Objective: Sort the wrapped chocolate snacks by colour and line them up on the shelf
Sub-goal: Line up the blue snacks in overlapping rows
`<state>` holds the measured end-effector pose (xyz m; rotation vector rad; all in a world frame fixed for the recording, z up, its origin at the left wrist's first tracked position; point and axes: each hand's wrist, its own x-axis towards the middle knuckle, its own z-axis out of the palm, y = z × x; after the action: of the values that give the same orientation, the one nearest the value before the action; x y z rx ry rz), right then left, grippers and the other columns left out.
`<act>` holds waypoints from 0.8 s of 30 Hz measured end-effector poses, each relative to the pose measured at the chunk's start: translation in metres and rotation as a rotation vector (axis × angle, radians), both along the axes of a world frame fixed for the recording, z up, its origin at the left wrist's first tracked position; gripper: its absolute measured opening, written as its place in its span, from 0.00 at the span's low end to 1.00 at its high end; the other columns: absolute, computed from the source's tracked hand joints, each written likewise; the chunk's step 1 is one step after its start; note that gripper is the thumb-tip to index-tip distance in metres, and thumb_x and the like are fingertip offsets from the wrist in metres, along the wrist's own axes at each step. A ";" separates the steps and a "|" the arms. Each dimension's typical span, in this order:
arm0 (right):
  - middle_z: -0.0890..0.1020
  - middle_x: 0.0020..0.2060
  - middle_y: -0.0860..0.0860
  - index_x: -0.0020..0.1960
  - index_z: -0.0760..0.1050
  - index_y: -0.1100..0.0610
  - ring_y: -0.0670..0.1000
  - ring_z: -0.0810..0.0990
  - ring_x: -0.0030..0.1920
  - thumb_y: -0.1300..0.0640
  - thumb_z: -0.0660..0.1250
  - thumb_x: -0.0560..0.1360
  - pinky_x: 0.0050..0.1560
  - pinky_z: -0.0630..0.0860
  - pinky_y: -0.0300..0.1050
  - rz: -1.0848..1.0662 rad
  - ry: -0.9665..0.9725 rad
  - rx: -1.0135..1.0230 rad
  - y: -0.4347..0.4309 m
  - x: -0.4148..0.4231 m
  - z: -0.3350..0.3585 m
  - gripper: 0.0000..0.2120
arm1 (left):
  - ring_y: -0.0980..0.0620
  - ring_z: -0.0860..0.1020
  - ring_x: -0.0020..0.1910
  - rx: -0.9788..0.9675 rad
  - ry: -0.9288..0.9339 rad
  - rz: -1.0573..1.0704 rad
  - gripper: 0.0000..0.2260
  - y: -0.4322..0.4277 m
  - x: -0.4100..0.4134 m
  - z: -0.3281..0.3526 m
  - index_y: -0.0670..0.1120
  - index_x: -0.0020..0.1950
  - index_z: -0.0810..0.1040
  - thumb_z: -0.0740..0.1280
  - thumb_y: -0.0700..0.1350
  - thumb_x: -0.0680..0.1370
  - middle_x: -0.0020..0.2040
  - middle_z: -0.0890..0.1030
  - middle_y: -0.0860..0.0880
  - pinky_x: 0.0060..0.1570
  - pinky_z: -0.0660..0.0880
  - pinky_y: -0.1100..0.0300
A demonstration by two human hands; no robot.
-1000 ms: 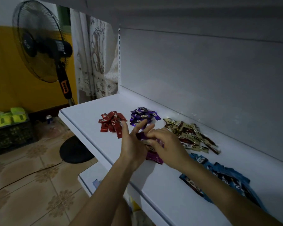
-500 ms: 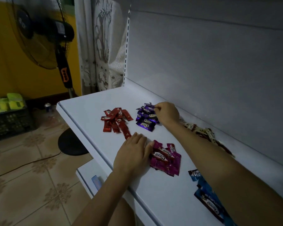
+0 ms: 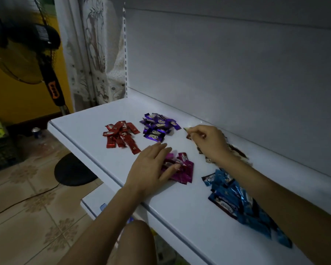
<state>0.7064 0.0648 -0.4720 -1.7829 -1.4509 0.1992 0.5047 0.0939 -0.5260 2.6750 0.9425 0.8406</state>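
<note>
While the white shelf carries the blue pile, purple pile, red pile and magenta pile in separate heaps, the right hand has left the purple pile and pinches a pale wrapper by the cream-and-brown pile at the back wall; the left hand stays flat, fingers straight, on the magenta pile, so sorting seems nearly done, lining up unstarted

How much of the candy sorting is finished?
Mostly sorted: red pile, purple pile, magenta pile, blue pile and a cream pile lie apart on the shelf. In hand: the right hand pinches a pale snack, and the left hand rests flat on the magenta pile. Left: the piles are loose heaps, not neat lines yet.
</note>
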 end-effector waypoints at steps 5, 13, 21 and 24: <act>0.82 0.44 0.40 0.49 0.82 0.52 0.35 0.79 0.45 0.62 0.65 0.76 0.44 0.70 0.23 -0.094 0.102 0.072 -0.115 0.022 -0.008 0.09 | 0.47 0.59 0.75 0.021 0.036 -0.378 0.42 -0.063 0.051 0.009 0.48 0.77 0.58 0.60 0.72 0.71 0.76 0.61 0.46 0.73 0.59 0.49; 0.82 0.46 0.45 0.51 0.79 0.51 0.44 0.80 0.47 0.62 0.61 0.78 0.47 0.75 0.38 -0.405 0.053 0.066 -0.228 0.055 -0.051 0.10 | 0.51 0.43 0.78 0.108 0.219 -0.511 0.43 -0.135 0.132 -0.014 0.51 0.79 0.49 0.59 0.72 0.72 0.80 0.48 0.49 0.75 0.37 0.49; 0.82 0.48 0.48 0.54 0.79 0.55 0.49 0.80 0.49 0.62 0.64 0.77 0.49 0.74 0.38 -0.512 0.147 0.057 -0.245 0.063 -0.066 0.09 | 0.53 0.44 0.78 0.110 0.266 -0.519 0.36 -0.135 0.150 -0.023 0.56 0.77 0.56 0.54 0.72 0.74 0.79 0.52 0.53 0.74 0.36 0.50; 0.81 0.53 0.52 0.58 0.78 0.57 0.52 0.77 0.54 0.61 0.68 0.73 0.57 0.73 0.47 -0.533 0.025 0.012 -0.245 0.061 -0.070 0.13 | 0.52 0.48 0.77 0.125 0.275 -0.503 0.35 -0.136 0.150 -0.021 0.57 0.77 0.58 0.55 0.71 0.74 0.78 0.56 0.53 0.74 0.40 0.49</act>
<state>0.7673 -0.1803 -0.5417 -2.0765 -0.9110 -0.0634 0.6542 -0.0425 -0.5475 2.9818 0.2288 0.4409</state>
